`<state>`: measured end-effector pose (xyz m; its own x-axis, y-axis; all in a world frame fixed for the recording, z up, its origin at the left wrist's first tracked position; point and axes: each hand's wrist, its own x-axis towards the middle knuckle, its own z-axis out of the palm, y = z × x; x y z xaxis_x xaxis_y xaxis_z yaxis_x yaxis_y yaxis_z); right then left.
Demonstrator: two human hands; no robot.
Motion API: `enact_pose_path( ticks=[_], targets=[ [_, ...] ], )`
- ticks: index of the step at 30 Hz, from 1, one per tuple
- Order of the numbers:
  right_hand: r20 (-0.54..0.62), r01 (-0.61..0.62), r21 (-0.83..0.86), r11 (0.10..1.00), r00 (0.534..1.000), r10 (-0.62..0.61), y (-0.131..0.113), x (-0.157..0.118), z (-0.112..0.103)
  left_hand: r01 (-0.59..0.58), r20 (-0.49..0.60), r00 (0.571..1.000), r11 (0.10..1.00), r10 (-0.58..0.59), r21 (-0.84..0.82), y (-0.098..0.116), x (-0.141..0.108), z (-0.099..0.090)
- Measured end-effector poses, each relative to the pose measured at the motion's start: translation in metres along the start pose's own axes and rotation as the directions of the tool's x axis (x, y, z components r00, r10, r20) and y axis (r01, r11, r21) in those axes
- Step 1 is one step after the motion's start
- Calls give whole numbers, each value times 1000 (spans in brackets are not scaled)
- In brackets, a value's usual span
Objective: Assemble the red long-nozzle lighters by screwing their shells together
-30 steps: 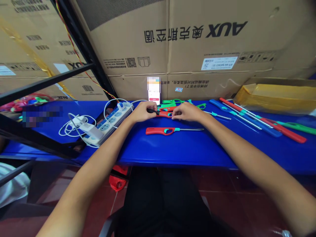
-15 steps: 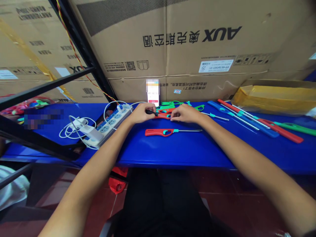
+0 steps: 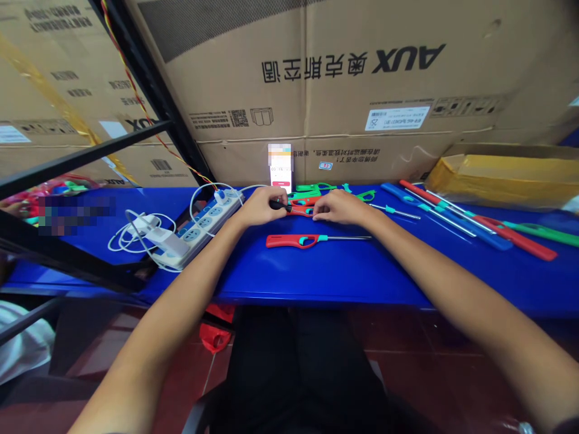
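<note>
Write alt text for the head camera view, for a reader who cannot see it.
The left hand pinches a black part at the end of a red utility lighter on a blue table, and the right hand rests on the lighter. A second red lighter lies just nearer the person, a power strip sits to the left, and AUX cardboard boxes stand behind.

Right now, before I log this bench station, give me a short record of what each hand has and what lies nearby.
Left hand: pinching a small black part
Right hand: fingertips on a red plastic lighter body
In front: red-and-teal utility lighter with a thin metal shaft, lying apart from both hands
Left of hands: white multi-socket power strip with cables plugged in
Surface: bright blue table
</note>
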<state>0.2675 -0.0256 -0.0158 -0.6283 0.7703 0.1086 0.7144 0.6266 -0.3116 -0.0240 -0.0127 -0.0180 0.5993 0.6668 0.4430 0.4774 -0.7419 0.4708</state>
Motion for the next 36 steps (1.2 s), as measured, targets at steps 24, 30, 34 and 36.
enact_pose_path(
  ticks=[24,30,34,36],
  targets=[
    [36,12,6,1000,999,-12,-2,-1,-2,0,5,1000,1000,0,5,-8,-2,0],
    [36,45,-103,994,998,-41,-6,-2,0,-52,20,999,993,50,105,5,-1,-7],
    [34,22,-166,986,999,-16,-12,-2,0,-63,12,998,993,62,102,7,-1,-9],
    [44,16,-187,982,999,-7,-14,-2,0,-59,12,998,993,58,101,6,-2,-8]
  ],
)
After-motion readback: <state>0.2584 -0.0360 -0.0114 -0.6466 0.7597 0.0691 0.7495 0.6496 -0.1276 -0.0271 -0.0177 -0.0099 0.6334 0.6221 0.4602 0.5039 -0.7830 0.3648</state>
